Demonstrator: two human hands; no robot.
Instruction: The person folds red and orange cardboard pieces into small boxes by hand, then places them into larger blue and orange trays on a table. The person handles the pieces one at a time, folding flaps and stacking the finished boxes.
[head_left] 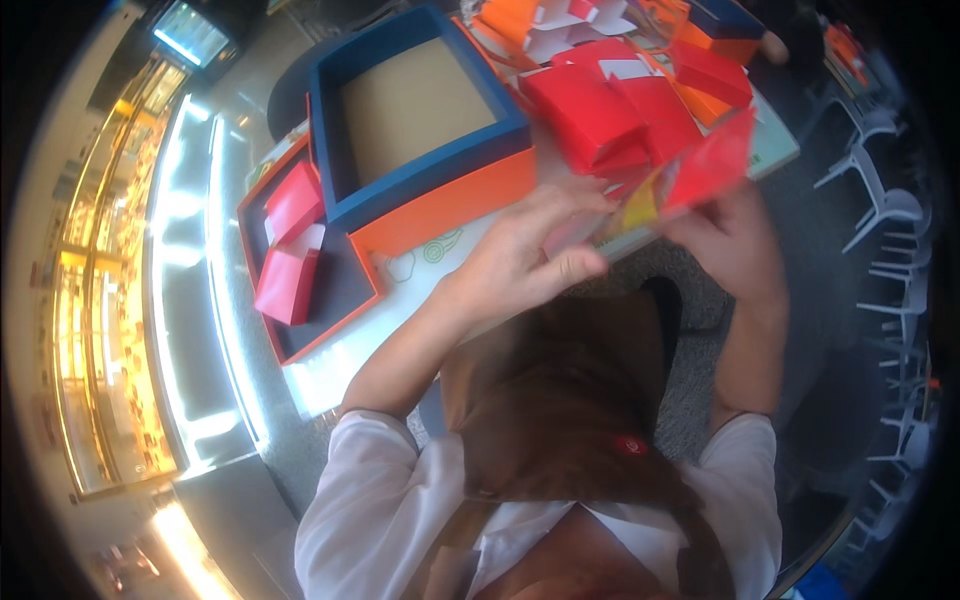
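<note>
The right hand [735,235] is at the near edge of the desk [425,270], its grip closed on the lower edge of a red card piece [712,165] that is blurred and tilted upward. A yellow patch [640,205] shows between the two hands — too smeared to tell whether it belongs to the same piece. The left hand [530,245] reaches in from the other side, thumb apart from the bent fingers; whether its grip has hold of anything I cannot tell. Just beyond the hands lies a pile of red cartons [590,110], with orange ones farther back. To the left stands an open orange box with a thick blue rim [450,205] and a tan bottom. Beside it, a shallow orange-edged tray [345,310] with a dark inside holds two small pinkish-red cartons [288,285] — end to end, near its left side.
</note>
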